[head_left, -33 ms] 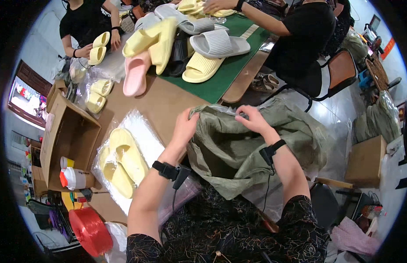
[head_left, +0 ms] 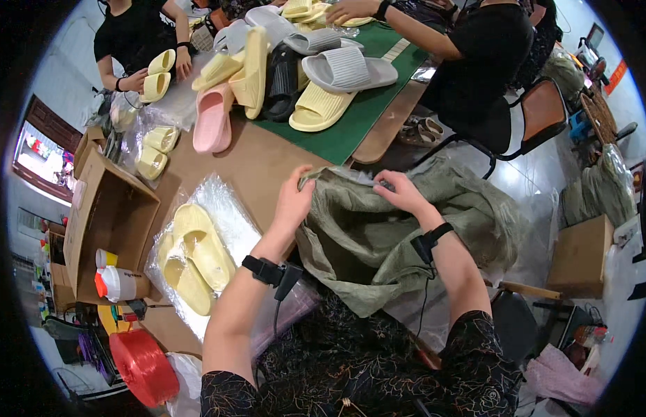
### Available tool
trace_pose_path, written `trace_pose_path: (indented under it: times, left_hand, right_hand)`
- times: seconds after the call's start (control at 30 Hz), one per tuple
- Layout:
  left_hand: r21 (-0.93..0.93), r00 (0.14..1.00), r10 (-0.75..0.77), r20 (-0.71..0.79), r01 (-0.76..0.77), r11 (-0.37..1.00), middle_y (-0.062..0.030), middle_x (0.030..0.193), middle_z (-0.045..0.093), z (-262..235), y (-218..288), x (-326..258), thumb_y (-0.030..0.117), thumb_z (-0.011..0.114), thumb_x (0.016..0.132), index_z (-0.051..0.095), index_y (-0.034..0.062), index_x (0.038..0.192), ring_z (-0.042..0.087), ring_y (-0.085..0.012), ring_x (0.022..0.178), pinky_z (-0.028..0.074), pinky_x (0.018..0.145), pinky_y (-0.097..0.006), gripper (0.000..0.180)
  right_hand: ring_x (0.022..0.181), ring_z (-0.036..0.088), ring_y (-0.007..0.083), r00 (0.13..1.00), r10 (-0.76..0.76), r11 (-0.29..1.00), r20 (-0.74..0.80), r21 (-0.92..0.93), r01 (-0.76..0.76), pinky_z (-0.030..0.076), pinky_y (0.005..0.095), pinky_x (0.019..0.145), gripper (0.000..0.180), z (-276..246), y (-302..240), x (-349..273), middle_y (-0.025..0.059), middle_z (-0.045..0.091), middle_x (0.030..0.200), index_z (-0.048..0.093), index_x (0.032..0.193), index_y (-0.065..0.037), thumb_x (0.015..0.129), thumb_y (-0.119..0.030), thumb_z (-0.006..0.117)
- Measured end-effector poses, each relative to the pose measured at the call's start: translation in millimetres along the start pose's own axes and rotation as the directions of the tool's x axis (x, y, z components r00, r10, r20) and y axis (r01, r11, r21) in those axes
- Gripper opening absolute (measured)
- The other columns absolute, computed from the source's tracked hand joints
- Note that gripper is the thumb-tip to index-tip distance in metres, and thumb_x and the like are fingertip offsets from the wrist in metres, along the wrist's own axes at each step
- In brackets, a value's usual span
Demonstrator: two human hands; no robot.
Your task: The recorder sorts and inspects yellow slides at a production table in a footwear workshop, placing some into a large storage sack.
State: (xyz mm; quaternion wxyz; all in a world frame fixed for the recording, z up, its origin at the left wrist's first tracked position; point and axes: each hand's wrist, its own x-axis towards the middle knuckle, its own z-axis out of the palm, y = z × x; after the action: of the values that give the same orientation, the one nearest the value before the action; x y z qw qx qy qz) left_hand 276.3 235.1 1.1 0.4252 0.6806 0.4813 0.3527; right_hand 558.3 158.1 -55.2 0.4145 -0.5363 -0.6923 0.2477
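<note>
While yellow slippers (head_left: pixel 191 260) lie nearby, left hand (head_left: pixel 293 201) and right hand (head_left: pixel 401 193) grip the green sack (head_left: pixel 406 236)

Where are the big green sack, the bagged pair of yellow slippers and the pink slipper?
green sack (head_left: pixel 406 229): head view, on its wrinkled cloth between the wrists.
bagged yellow slippers (head_left: pixel 198 254): head view, on the upper slipper's strap.
pink slipper (head_left: pixel 213 119): head view, on its broad strap.

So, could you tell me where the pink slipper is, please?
In the head view, the pink slipper lies upper left on the brown table, beside the green mat and the yellow slippers.
</note>
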Motion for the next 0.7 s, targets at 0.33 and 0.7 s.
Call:
trace_pose_path:
  times: [0.33,0.7]
  left_hand:
    - [0.554,0.946,0.250,0.204,-0.322,0.768,-0.0141,0.097,0.063,18.7,32.6,-11.3,0.000,0.050,0.090,0.069,0.0210,0.119,0.064,-0.0374,0.091,0.052,0.079,-0.048,0.041]
    - [0.806,0.940,0.160,0.301,-0.341,0.484,-0.0194,0.110,0.057,25.6,35.8,5.9,0.005,0.048,0.091,0.056,0.0216,0.134,0.069,-0.0356,0.078,0.056,0.068,-0.047,0.047]
  right_hand:
    - [0.071,0.045,0.0103,0.887,0.310,0.918,-0.342,0.350,-0.185,0.040,0.0297,0.064,0.020,9.4,83.9,41.2,0.0010,0.052,0.075,0.059,0.096,0.003,0.100,-0.016,0.055]
    - [0.107,0.062,0.0209,0.671,0.529,0.581,-0.521,0.798,0.162,0.048,0.0350,0.094,0.032,49.2,82.2,98.6,0.0078,0.066,0.119,0.057,0.127,0.000,0.103,-0.021,0.050]
